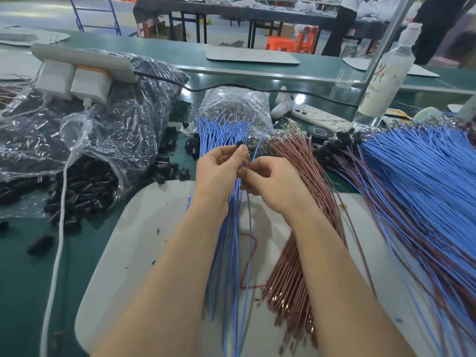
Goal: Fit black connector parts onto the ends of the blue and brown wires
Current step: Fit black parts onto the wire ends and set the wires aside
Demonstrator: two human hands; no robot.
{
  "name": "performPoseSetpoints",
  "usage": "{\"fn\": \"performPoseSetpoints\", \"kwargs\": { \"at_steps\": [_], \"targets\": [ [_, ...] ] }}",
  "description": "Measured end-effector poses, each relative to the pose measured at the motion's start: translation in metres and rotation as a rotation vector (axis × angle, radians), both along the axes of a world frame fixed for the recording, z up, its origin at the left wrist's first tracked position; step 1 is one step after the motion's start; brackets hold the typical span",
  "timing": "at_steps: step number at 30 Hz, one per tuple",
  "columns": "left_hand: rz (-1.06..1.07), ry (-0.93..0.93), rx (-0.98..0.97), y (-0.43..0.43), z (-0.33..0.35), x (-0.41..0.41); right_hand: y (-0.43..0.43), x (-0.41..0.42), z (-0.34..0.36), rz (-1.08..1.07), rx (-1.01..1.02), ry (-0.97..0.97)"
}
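Connector [240, 144], small, black, hard plastic, pinched between thumb and fingertip of left hand [221, 167]; right hand [270, 182] just beside it pinches one thin blue wire [248, 215]. Smooth white mat [144, 228] lies beneath. Blue wire bundle [221, 132] fans far, coppery brown wires [296, 173] right, crinkled clear bag of connectors [85, 181] left.

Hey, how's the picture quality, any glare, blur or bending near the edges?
Head view: glare glints on the plastic bag; the wide lens tilts the bottle; the blue wires far right smear; the left hand pinching a connector and right hand pinching a blue wire look sharp.
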State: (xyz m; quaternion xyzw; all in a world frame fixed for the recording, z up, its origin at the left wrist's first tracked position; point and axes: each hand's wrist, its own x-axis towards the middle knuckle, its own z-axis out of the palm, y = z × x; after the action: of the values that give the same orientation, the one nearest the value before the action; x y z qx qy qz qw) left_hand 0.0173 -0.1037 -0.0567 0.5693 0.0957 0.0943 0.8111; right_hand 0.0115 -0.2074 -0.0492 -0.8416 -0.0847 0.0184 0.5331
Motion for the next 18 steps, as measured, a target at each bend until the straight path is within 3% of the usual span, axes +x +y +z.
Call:
{"fn": "performPoseSetpoints", "kwargs": {
  "at_steps": [2, 4, 6, 8, 15, 18],
  "targets": [
    [0.015, 0.018, -0.017, 0.006, 0.001, 0.003, -0.008, 0.001, 0.003, -0.099, -0.187, -0.099],
    [0.025, 0.045, -0.041, 0.011, 0.001, 0.004, -0.023, 0.004, 0.008, -0.344, -0.435, -0.185],
    [0.014, 0.06, -0.056, 0.014, 0.001, 0.004, -0.036, 0.008, 0.01, -0.511, -0.63, -0.08],
    [-0.001, 0.063, -0.058, 0.013, 0.001, 0.004, -0.039, 0.009, 0.008, -0.509, -0.748, 0.057],
    [-0.06, 0.062, -0.084, 0.008, 0.004, 0.0, -0.038, 0.013, 0.002, -0.533, -0.694, 0.057],
    [-0.115, 0.058, -0.108, 0.007, 0.006, -0.002, -0.039, 0.01, 0.003, -0.561, -0.542, -0.025]
  ]
}}
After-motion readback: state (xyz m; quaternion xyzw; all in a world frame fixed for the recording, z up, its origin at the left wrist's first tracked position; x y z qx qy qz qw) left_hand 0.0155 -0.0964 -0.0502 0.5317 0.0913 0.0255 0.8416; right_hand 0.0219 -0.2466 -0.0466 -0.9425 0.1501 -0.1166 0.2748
